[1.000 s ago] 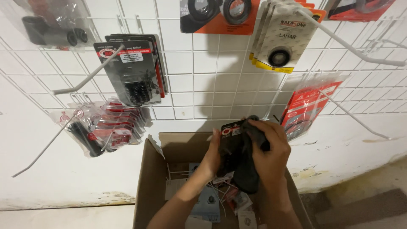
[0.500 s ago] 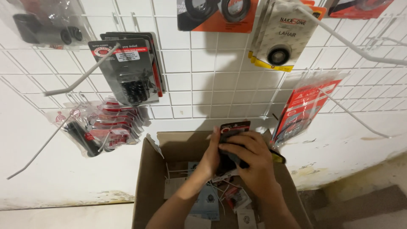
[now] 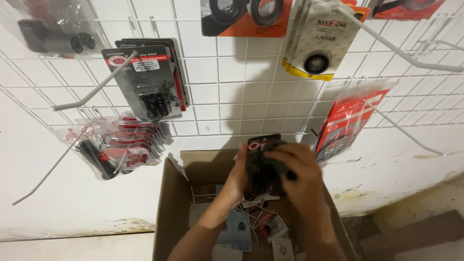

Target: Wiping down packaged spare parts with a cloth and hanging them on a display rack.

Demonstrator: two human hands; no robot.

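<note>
Black packet (image 3: 263, 166): flat carded blister pack with a red mark at the top, held upright above the open cardboard box (image 3: 169, 203), just below the white wire grid (image 3: 232, 96).
Left hand (image 3: 238, 181): closed along the packet's left edge, fingers behind.
Right hand (image 3: 302, 179): wrapped over the right side and front, blurred, gripping.
Handling: probably light, stiff card with slick plastic; best pinched at the edges or the top tab, not the bubble.
Box contents: small loose packets (image 3: 270, 227) and tags beneath.
Surroundings: hanging black packs (image 3: 150, 82) upper left, red packs (image 3: 348, 121) right, bagged parts (image 3: 116, 147) left.
</note>
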